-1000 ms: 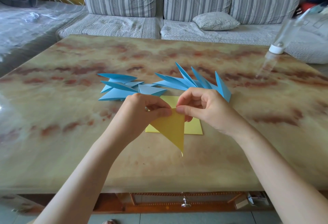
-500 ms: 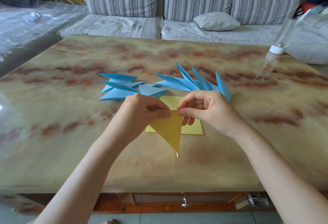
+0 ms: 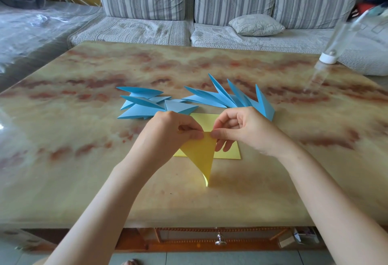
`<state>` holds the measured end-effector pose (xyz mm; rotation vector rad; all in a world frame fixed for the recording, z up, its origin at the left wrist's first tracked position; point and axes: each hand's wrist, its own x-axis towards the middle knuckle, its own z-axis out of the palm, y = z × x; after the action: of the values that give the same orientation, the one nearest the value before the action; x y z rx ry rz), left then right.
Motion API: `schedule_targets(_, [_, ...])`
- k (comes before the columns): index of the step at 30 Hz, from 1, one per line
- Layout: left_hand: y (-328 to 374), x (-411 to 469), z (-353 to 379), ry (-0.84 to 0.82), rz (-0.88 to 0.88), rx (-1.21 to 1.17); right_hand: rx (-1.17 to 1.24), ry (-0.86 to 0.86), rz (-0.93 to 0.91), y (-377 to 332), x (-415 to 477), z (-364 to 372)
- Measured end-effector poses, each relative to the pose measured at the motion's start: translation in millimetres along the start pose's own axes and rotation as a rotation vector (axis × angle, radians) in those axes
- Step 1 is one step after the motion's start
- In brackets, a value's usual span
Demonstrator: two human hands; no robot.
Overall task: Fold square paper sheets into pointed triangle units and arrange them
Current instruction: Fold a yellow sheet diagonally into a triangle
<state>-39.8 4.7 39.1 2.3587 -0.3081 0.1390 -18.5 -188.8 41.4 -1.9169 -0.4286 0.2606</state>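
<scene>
blue triangles [image 3: 189, 101] lie finished on the far counter [image 3: 84, 180] — both hands, left hand [image 3: 168, 132] and right hand [image 3: 243, 128], pinch a half-folded yellow sheet [image 3: 201, 153]; more yellow paper [image 3: 228, 151] waits underneath.

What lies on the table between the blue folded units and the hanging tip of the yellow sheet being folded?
In the head view, flat yellow paper lies there on the table, partly covered by both hands.

Marbled table [image 3: 84, 160] bears blue units [image 3: 218, 100], yellow sheets [image 3: 206, 119].
</scene>
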Motion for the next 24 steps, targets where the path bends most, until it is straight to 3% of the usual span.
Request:
schedule_targets(11, [-1.5,1.3,-0.2,0.01,0.007,0.011,-0.35,-0.059,0.05,0.4,0.8,-2.0])
schedule_targets(15, [-1.3,1.7,0.3,-0.011,0.03,-0.019,-0.227,0.054,-0.03,-1.7,-2.1,-4.8])
schedule_targets(24, [-1.6,1.2,-1.6,0.1,0.023,-0.111,0.143,0.05,0.002,-0.4,-2.8,-2.0])
